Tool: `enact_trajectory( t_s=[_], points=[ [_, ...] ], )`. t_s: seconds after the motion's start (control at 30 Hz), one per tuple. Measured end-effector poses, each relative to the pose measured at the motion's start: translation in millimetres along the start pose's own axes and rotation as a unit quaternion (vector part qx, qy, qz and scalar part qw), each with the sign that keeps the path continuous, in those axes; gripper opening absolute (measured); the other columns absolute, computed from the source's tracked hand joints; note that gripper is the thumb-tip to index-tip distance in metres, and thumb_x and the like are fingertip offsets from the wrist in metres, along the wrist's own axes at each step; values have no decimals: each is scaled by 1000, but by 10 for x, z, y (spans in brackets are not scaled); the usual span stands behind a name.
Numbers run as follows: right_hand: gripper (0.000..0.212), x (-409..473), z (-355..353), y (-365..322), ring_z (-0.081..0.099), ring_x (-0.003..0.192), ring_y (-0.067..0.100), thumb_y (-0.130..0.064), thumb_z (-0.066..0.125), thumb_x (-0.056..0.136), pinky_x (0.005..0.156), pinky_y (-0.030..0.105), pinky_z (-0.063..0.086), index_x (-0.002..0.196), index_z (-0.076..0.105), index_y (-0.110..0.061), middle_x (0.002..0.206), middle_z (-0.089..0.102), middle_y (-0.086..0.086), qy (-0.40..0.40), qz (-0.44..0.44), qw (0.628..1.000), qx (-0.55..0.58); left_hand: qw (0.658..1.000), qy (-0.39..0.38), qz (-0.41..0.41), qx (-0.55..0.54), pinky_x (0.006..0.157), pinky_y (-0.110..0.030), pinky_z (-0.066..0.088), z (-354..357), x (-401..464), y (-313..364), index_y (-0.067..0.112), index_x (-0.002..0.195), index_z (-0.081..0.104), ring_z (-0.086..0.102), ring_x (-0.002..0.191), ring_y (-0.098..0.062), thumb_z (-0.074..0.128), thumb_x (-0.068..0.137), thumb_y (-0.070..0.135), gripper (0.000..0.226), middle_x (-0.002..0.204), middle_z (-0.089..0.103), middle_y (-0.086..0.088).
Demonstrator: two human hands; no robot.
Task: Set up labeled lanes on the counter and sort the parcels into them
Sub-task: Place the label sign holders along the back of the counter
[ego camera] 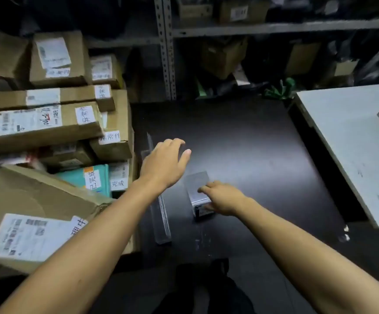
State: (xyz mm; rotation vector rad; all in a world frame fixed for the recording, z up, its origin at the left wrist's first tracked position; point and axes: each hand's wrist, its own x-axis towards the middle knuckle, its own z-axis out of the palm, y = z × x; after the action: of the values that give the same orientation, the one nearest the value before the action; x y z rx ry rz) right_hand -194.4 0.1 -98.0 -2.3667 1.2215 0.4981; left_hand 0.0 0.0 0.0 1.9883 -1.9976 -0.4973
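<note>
A black counter [240, 141] fills the middle of the view. My right hand [222, 198] grips a clear acrylic sign stand [198, 189] that stands on the counter near its front. My left hand [164, 163] hovers over the counter a little to the left, fingers spread and curled, holding nothing. Below it lies a stack of long clear acrylic strips [161, 218] running front to back. A pile of brown cardboard parcels [43, 123] with white labels fills the left side, beside a teal parcel [86, 177].
A white board [351, 141] lies at the right edge of the counter. Metal shelving [167, 46] with more boxes stands behind. A large carton [32, 211] leans at the front left, against the counter's edge.
</note>
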Motion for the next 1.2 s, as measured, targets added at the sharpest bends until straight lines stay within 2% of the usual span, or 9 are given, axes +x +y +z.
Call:
enact_trajectory(
  t_s=[0.2, 0.43, 0.6, 0.77, 0.87, 0.97, 1.1, 1.13, 1.2],
  points=[
    [31, 253, 386, 126, 54, 120, 35, -8, 53, 95, 88, 42, 48, 126, 52, -11, 128, 53, 13, -87, -11, 994, -59, 998, -44, -49, 9, 83, -37, 48, 193, 91, -92, 25, 120, 60, 61, 108, -26, 43, 101, 42, 31, 120, 66, 1],
    [23, 319, -68, 352, 60, 100, 35, -3, 53, 88, 72, 36, 41, 92, 42, -22, 110, 61, 12, -32, -61, 997, 26, 992, -100, -74, -31, 89, -37, 53, 314, 237, -96, 26, 123, 61, 61, 106, -16, 51, 99, 39, 29, 120, 67, 3],
    [7, 181, -1123, 496, 54, 84, 31, -15, 54, 97, 65, 35, 36, 95, 47, -18, 91, 59, 7, 20, -73, 995, 70, 961, -235, -85, -123, 105, -37, 41, 274, 417, 59, 51, 152, 17, 52, 129, -25, 61, 90, 56, 76, 143, 52, -3],
    [25, -69, -1953, 584, 58, 96, 19, -22, 58, 99, 77, 33, 44, 124, 56, -24, 108, 63, -3, 39, -113, 986, 112, 926, -174, -30, -333, 102, -16, 41, 135, 668, 385, 44, 152, 25, 52, 127, 0, 73, 89, 26, 81, 136, 55, 15],
    [10, -179, -2250, 676, 58, 85, 16, -28, 61, 97, 71, 32, 42, 102, 59, -20, 94, 61, -6, 45, -98, 987, 116, 897, -129, -12, -423, 90, -15, 51, 43, 759, 570, 47, 148, 28, 57, 112, 12, 71, 90, 12, 81, 128, 55, 22],
    [20, -308, -2538, 860, 53, 69, 6, -33, 59, 98, 63, 28, 41, 88, 61, -16, 80, 61, -5, 92, -78, 978, 170, 874, -109, 18, -473, 86, -19, 55, -28, 760, 715, 53, 147, 17, 53, 120, 8, 69, 91, 10, 88, 141, 47, 20],
    [16, -532, -2849, 1071, 55, 74, 2, -25, 58, 100, 73, 28, 45, 88, 62, -15, 82, 62, -5, 183, -82, 937, 286, 881, -72, 44, -466, 100, -32, 53, -140, 747, 827, 63, 146, 8, 27, 148, -15, 70, 91, 18, 94, 166, 10, 12],
    [6, -579, -2892, 1098, 61, 79, 2, -19, 58, 100, 77, 27, 51, 97, 63, -16, 89, 66, -3, 211, -90, 907, 353, 883, -70, 45, -462, 100, -34, 53, -170, 743, 848, 67, 144, 9, 30, 146, -16, 70, 91, 21, 93, 165, 13, 11],
    [19, -647, -2947, 1091, 68, 88, 10, -6, 60, 97, 77, 30, 59, 108, 58, -21, 101, 69, 4, 284, -92, 822, 485, 882, -72, 47, -463, 94, -25, 55, -243, 726, 908, 70, 140, 11, 45, 132, -7, 69, 91, 21, 90, 158, 29, 9]
  ],
)
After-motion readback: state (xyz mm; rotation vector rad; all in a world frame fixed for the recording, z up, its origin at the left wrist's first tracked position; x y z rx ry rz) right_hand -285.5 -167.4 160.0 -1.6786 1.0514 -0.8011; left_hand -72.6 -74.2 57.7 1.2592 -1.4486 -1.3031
